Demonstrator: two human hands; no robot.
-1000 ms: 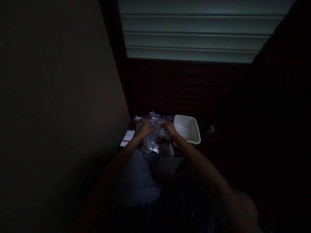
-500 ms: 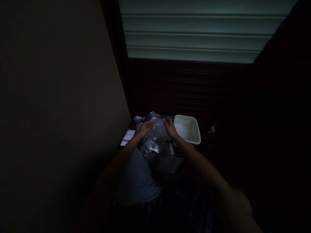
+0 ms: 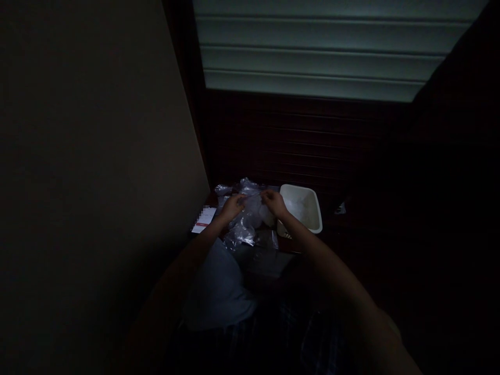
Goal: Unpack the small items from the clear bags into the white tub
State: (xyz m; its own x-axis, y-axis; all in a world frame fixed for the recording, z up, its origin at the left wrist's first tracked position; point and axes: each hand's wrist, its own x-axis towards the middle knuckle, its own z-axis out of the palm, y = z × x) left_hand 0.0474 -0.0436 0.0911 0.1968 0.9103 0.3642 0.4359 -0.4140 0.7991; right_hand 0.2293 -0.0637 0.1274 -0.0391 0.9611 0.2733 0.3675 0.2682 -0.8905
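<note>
Between my two hands hangs a clear plastic bag [image 3: 253, 208], its upper edge stretched from one to the other. My left hand [image 3: 233, 206] is closed on the bag's left side. On the right side, my right hand [image 3: 274, 201] pinches the same edge, close to a white plastic basin [image 3: 319, 216]. More crumpled clear plastic bags [image 3: 244, 235] lie below and behind the hands on a dark surface. Dim light hides the fine detail of the fingertips.
A white card or paper with a red band [image 3: 203, 219] lies left of my left hand. The basin holds some clear plastic. A wall [image 3: 117, 130] rises on the left, and a dark slatted panel [image 3: 281, 135] stands behind.
The bag between my hands has changed from a flatter, taut sheet to a looser, more rumpled shape. My right hand has turned slightly; both hands stay near the same place.
</note>
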